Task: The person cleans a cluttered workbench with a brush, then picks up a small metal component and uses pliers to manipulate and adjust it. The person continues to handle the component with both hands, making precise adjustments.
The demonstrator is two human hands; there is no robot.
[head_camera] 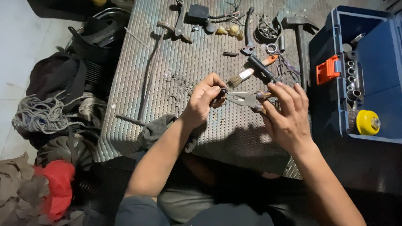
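A pair of metal needle-nose pliers point(245, 98) with brownish handles is held above the middle of a grey ribbed metal sheet point(167, 50) that serves as the work surface. The handles are gripped by the right hand point(287, 115), whose fingers point(289, 90) are curled over them, the hand being closed on the tool. A small dark ring-like part point(223, 91) is pinched between the thumb and forefinger of the left hand point(203, 100), right at the tip of the pliers; whether the tip is actually touching the part cannot be told. The remaining fingers of the left hand are bent inward. Just beyond the pliers, a paintbrush with a pale wooden ferrule and worn bristles point(242, 76) is laid on the sheet, next to a black-handled tool with an orange tip point(263, 67). Farther back, a dark steel hammer point(299, 42), a black curved lever point(249, 31) and a few small yellowish pieces point(230, 30) are spread out. To the right, an open blue plastic toolbox with an orange latch point(377, 71) is set beside the sheet, with a row of steel sockets point(351, 75) and a yellow-capped wire wheel point(368, 122) inside it. At the left edge, a tangle of grey cord point(42, 115) and a red cloth point(58, 184) are lying on the floor.
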